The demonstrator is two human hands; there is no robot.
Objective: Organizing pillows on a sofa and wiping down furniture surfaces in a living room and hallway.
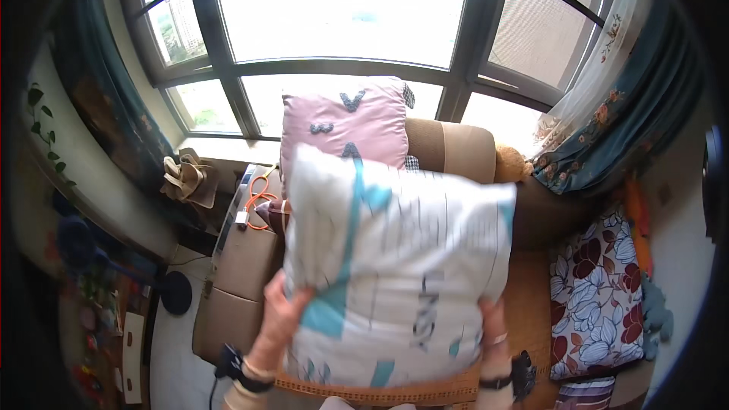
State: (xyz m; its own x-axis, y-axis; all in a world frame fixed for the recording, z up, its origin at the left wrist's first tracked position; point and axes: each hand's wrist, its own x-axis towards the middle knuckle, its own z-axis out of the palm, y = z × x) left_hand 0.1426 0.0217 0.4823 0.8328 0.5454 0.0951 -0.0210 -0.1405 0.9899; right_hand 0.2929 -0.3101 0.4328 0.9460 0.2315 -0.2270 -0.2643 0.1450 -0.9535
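A white cushion (398, 250) with teal patches and dark printed lettering fills the middle of the view, blurred by motion. My left hand (285, 302) grips its left side, the thumb lying over the fabric. On the opposite side my right hand (492, 319) holds the edge, most of its fingers hidden by the cushion. Behind it, a pink cushion (344, 114) with dark stitched face-like marks leans upright against the sofa back (450, 145). An orange woven seat mat (524, 307) shows to the right of the held cushion and below it.
An orange cable with a white charger (242, 217) lies on the left sofa armrest (236, 279). A floral cushion (598, 296) sits at the right, above a striped cushion (584, 393). Windows and teal curtains (632, 108) stand behind. A cluttered shelf (102, 319) is at the left.
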